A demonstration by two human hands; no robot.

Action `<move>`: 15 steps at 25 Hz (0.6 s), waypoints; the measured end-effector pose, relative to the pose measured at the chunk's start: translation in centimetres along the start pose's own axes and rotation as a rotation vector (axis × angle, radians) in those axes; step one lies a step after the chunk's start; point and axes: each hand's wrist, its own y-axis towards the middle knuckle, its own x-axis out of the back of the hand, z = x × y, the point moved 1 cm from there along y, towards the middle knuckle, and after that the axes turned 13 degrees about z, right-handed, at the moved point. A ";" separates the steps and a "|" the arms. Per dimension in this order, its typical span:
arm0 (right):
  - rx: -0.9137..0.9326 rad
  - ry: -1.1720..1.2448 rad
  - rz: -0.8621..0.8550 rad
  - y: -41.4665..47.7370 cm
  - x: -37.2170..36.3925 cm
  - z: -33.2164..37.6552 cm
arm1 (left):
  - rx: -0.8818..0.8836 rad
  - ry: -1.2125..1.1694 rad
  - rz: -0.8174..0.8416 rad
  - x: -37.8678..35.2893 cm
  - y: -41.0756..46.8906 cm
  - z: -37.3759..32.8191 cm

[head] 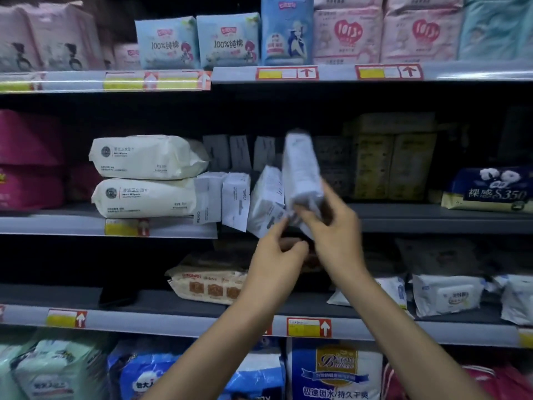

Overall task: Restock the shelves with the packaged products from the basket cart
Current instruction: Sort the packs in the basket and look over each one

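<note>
At the middle shelf [432,223], the right hand [331,226] grips a white pack [302,168] upright (blurred) just beside a leaning pack [266,200], at whose lower corner the left hand [274,252] curls its fingers, though whether they grip it I cannot tell

Red and yellow price tags [287,73] with white arrows sit along the front of each row. Up top stand two light blue packs [167,43], a taller blue pack [287,30] with a lady on it, and pink packs [347,36] with a red heart. In the middle row, two cream wipes packs [147,157] lie one on top of the other. Dark pink bags [28,160] are far left, brownish boxes [392,166] stand at the back, and a dark blue tissue pack [487,189] is at the right. Lower down lie a tan pack [207,287] with orange squares and a white wipes pack [447,295]. At the very bottom is a blue and white bag [334,370] with a gold badge
</note>
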 end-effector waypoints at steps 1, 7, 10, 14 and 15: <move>-0.037 -0.126 0.066 1.6 -0.5 -0.5 | 0.066 0.020 0.000 0.3 -0.1 0.7; -0.237 -0.644 0.225 3.1 -0.5 -0.1 | 0.134 0.114 0.034 1.4 -1.0 1.5; -0.251 -0.574 0.242 2.0 -0.3 0.2 | 0.117 0.113 0.016 1.5 -1.1 1.6; -0.251 -0.482 0.240 0.6 1.1 0.9 | 0.101 0.184 0.014 2.0 -1.2 1.6; -0.255 -0.485 0.250 0.2 1.6 1.0 | 0.096 0.202 0.016 2.2 -1.2 1.7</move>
